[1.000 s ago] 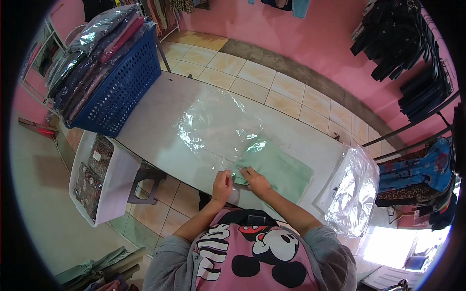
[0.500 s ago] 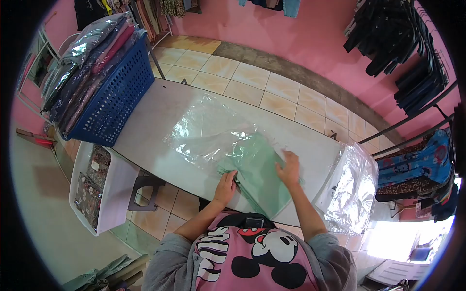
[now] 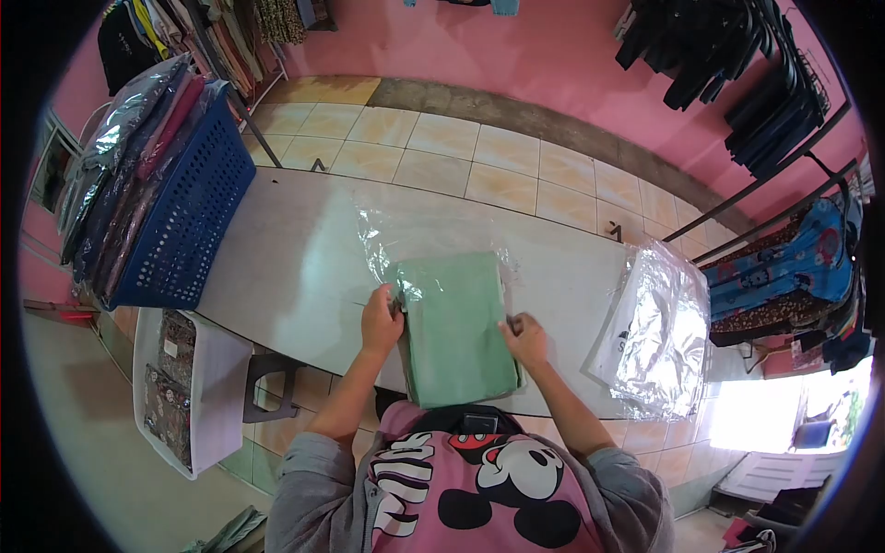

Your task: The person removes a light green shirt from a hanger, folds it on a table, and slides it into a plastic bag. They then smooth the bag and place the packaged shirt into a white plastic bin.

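Observation:
A pale green folded garment [image 3: 461, 341] lies on the table in front of me, its near end close to my body. A clear plastic bag [image 3: 429, 232] covers its far end and reaches beyond it, crinkled and shiny. My left hand [image 3: 380, 321] is closed at the garment's left edge, with the plastic at its fingertips. On the opposite edge, my right hand [image 3: 525, 340] has its fingers curled in a pinch at the side of the bag and garment. How far the thin plastic runs toward me is hard to see.
A stack of clear plastic bags [image 3: 659, 336] lies at the table's [image 3: 286, 249] right end. At the left end stands a blue basket [image 3: 189, 198] full of bagged clothes. A white bin [image 3: 221, 396] with patterned cloth is below. Clothes racks [image 3: 774, 230] flank the pink wall.
The green garment and bag have turned from slanted to nearly straight in front of me. My left hand has moved away from me and left; my right hand has come nearer and closed its fingers.

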{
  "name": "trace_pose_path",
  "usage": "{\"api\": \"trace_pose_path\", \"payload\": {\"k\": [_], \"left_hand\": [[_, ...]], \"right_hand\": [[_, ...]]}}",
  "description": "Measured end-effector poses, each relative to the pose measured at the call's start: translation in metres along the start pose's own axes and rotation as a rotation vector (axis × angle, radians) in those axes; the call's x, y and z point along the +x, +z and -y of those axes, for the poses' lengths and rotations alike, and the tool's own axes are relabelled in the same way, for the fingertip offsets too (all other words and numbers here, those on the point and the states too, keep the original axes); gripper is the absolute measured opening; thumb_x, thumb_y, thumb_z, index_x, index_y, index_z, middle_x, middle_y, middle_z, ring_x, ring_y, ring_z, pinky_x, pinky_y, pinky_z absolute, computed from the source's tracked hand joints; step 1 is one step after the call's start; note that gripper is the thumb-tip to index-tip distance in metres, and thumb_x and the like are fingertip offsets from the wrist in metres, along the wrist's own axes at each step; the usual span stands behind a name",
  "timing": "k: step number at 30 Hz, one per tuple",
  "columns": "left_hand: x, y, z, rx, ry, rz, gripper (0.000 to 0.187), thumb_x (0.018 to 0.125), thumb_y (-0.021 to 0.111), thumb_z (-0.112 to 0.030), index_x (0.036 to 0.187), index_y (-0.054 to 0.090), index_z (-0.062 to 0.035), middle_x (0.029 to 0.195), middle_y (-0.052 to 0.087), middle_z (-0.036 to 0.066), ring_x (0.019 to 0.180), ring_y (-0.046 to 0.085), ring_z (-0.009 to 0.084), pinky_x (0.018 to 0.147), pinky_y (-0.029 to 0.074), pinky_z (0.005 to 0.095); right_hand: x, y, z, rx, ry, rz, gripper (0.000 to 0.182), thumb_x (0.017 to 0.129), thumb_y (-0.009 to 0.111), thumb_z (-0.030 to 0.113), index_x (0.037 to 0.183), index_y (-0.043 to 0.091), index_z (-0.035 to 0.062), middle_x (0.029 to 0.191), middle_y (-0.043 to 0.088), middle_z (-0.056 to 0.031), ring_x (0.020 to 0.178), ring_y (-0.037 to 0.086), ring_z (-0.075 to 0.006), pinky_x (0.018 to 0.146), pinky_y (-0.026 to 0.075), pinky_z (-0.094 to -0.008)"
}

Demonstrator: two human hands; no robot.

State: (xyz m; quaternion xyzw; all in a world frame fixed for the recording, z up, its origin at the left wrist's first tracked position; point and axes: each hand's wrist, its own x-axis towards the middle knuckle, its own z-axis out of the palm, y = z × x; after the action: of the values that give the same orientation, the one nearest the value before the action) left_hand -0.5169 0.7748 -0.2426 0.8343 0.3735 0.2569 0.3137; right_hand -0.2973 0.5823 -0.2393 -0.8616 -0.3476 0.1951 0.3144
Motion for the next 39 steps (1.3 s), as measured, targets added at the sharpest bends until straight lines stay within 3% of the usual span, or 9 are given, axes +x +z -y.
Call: {"api": "trace_pose_path", "payload": {"k": [3,5,9,15,20,25,29,35,39], "left_hand": [[-0.01,0.009,-0.012,0.141,-0.099,-0.431,0.046,0.069,0.059,-0.008,0.111,0.043,-0.0065,0.085,0.056,0.013,0.079,0.055,0.0312,0.067,0.044,0.0396],[-0.014,0.014,-0.01,0.198,-0.406,-0.292,0.039,0.07,0.062,-0.017,0.104,0.048,-0.0059,0.079,0.058,0.012,0.073,0.057,0.0304,0.064,0.045,0.0402],[-0.011,0.009,0.0,0.228,-0.452,-0.221,0.023,0.073,0.06,-0.019,0.091,0.054,-0.0062,0.072,0.058,0.011,0.067,0.057,0.0302,0.061,0.045,0.0407],[-0.03,-0.002,0.004,0.135,-0.396,-0.118,0.014,0.075,0.059,-0.015,0.071,0.052,-0.0042,0.067,0.057,0.012,0.064,0.056,0.0302,0.056,0.044,0.0402],[-0.077,-0.012,-0.001,0.209,-0.078,0.033,0.019,0.076,0.061,-0.015,0.067,0.05,-0.0027,0.061,0.056,0.012,0.055,0.056,0.027,0.051,0.043,0.0352],[-0.123,-0.024,-0.007,0.051,-0.163,0.272,0.024,0.077,0.06,-0.022,0.068,0.049,-0.003,0.061,0.056,0.013,0.054,0.056,0.0277,0.051,0.044,0.0344],[-0.117,-0.009,-0.024,-0.138,-0.335,0.291,0.022,0.079,0.058,-0.021,0.071,0.05,-0.0022,0.061,0.056,0.014,0.055,0.056,0.0279,0.052,0.044,0.0354],[-0.028,0.028,-0.022,-0.132,-0.248,-0.116,0.023,0.08,0.057,-0.02,0.072,0.048,-0.0005,0.058,0.053,0.015,0.05,0.053,0.0277,0.049,0.041,0.0351],[0.005,-0.005,-0.027,-0.391,-0.292,-0.067,0.019,0.08,0.056,-0.015,0.07,0.048,-0.0011,0.06,0.056,0.014,0.052,0.056,0.0226,0.048,0.041,0.0316]], "right_hand": [[0.036,0.002,-0.003,-0.059,-0.182,-0.372,0.038,0.07,0.067,0.03,0.09,0.053,0.001,0.065,0.055,-0.0132,0.06,0.056,-0.0281,0.059,0.045,-0.0393],[0.065,0.006,0.001,-0.089,-0.192,-0.38,0.034,0.072,0.065,0.029,0.089,0.053,0.0023,0.065,0.056,-0.0126,0.061,0.056,-0.0293,0.06,0.046,-0.0402],[0.104,0.011,0.007,-0.211,-0.117,-0.187,0.021,0.078,0.056,0.025,0.082,0.052,0.0048,0.069,0.058,-0.0141,0.067,0.057,-0.034,0.061,0.046,-0.0428],[0.068,0.004,-0.015,-0.323,-0.259,-0.121,0.015,0.08,0.05,0.019,0.075,0.051,0.0047,0.068,0.057,-0.0144,0.066,0.056,-0.0339,0.057,0.046,-0.0443],[-0.013,-0.018,-0.04,-0.214,-0.271,-0.07,0.018,0.079,0.051,0.017,0.069,0.05,0.0019,0.066,0.053,-0.0167,0.064,0.052,-0.0354,0.056,0.041,-0.0442],[-0.093,-0.03,-0.049,0.017,-0.186,0.017,0.02,0.081,0.05,0.013,0.067,0.048,-0.0002,0.06,0.048,-0.0159,0.054,0.049,-0.0281,0.051,0.04,-0.0392],[-0.098,-0.013,-0.039,0.296,0.096,0.054,0.024,0.085,0.046,0.016,0.07,0.045,-0.0026,0.058,0.044,-0.0141,0.052,0.044,-0.0204,0.052,0.038,-0.0348],[0.0,0.01,-0.006,0.374,0.05,-0.097,0.025,0.085,0.044,0.018,0.073,0.047,-0.0028,0.063,0.05,-0.0131,0.062,0.045,-0.0162,0.057,0.038,-0.0328],[0.034,-0.014,-0.017,0.492,-0.006,-0.105,0.027,0.088,0.044,0.019,0.069,0.048,0.0001,0.062,0.051,-0.0062,0.054,0.05,-0.0115,0.048,0.04,-0.0274]]}}
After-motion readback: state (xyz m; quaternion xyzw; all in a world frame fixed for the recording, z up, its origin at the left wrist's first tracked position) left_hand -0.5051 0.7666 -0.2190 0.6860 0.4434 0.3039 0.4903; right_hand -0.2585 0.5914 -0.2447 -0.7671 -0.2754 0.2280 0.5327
